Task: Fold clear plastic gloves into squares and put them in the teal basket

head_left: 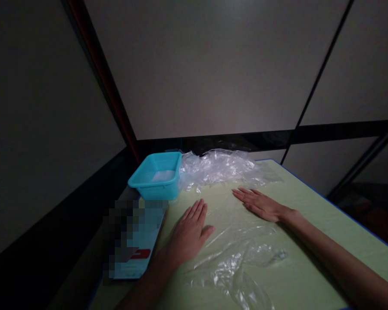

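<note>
A clear plastic bag (236,254) lies spread on the pale green table, smooth toward the far side and crumpled at the near end. My left hand (190,232) rests flat at the bag's left side, fingers stretched forward and thumb apart. On the right, my right hand (260,204) lies palm down with its fingers extended, near the bag's far right part. Neither hand grips anything. Beyond both hands is a heap of crumpled clear plastic (224,167) along the table's back.
A turquoise plastic basin (157,189) stands at the back left, with something whitish inside. In front of it, left of my left hand, lies a flat, partly blurred item (148,234) with a red patch. The table (310,206) has a blue edge; cabinet panels (213,73) rise behind.
</note>
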{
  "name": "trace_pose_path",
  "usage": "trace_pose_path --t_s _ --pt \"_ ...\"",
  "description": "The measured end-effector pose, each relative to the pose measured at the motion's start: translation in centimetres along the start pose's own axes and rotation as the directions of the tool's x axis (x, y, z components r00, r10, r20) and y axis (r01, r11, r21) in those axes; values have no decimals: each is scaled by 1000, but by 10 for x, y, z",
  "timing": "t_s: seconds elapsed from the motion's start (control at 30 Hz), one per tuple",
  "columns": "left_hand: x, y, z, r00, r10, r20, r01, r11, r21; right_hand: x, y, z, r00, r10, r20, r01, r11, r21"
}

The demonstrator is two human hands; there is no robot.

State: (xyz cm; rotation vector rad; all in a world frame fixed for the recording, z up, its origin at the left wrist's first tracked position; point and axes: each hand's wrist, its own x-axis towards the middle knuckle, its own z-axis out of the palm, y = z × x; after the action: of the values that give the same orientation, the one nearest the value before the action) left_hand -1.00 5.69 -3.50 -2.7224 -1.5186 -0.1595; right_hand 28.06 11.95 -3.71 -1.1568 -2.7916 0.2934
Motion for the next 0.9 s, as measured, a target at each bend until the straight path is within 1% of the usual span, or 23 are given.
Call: trace_pose_path --t_s 0.3,0.37,0.43,0.5,0.57,0.63,0.7,0.77,0.83,0.9 --pt "-2 -6 6 1000 -15 -3 15 1000 2 1 -3 -2 1000 23 -14 -24 999 -30" --pt "-1 -8 4 1000 -24 -15 24 1000 -4 2 -2 -1 999 23 -21 -24 999 -34" --pt "2 -5 -4 999 -41 -29 41 999 -12 2 -2 0 1000 25 -20 -25 999 -33" --pt "11 5 -16 998 -42 -35 41 999 -19 2 -1 -1 1000 19 -16 -20 999 -28" --pt "26 23 -28 999 1 -35 -1 1000 -13 3 -1 0 1000 12 -11 -12 1000 -26" --pt "46 46 -33 996 74 -48 -75 997 -13 4 -1 1 1000 17 -6 -18 999 -33" --pt "65 67 -26 990 129 -56 -131 991 -29 5 0 2 1000 29 0 -29 998 -54" --pt "82 82 -12 990 128 -63 -131 990 -43 6 0 4 999 37 5 -36 996 -81" --pt "92 88 5 993 100 -64 -103 994 -46 7 0 4 999 40 9 -39 995 -96" --pt "95 89 19 995 67 -71 -71 996 -49 6 -1 4 999 38 10 -37 995 -96"
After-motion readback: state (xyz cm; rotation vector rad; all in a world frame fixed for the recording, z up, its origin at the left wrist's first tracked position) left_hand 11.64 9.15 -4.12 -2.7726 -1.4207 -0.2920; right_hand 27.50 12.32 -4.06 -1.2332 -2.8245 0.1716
